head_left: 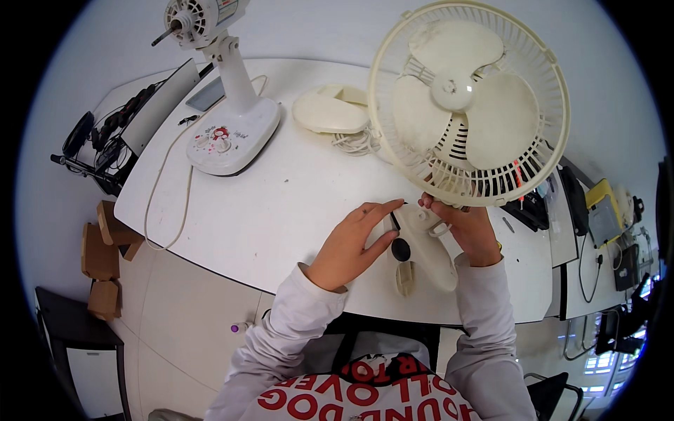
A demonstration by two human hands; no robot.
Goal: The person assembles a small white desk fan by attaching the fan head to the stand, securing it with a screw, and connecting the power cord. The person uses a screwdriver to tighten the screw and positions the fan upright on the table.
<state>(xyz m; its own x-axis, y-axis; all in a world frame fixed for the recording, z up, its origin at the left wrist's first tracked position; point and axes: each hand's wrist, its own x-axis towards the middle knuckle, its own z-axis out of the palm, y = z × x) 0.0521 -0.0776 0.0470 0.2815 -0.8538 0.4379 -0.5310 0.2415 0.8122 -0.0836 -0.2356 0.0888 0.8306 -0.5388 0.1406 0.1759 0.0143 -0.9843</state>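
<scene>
A cream fan head point(453, 91), with a round cage and three dusty blades, leans at the back right. Below it, a cream fan neck point(435, 263) lies along the table, carrying a white knob point(423, 215). My left hand point(354, 242) grips the neck's upper left edge, thumb and index finger on either side of a black strip point(394, 222). My right hand point(472, 230) has its fingers curled together just under the cage; what they pinch is hidden. Near the neck are a black oval knob point(401, 249) and a small cream cover point(405, 279).
A white fan stand point(232, 133) with bare motor shaft stands back left, its cord point(163, 175) trailing over the white table point(281, 217). A cream base point(330, 109) with coiled cord sits behind. Cardboard boxes point(100, 252) are on the floor left; a yellow case point(605, 210) is right.
</scene>
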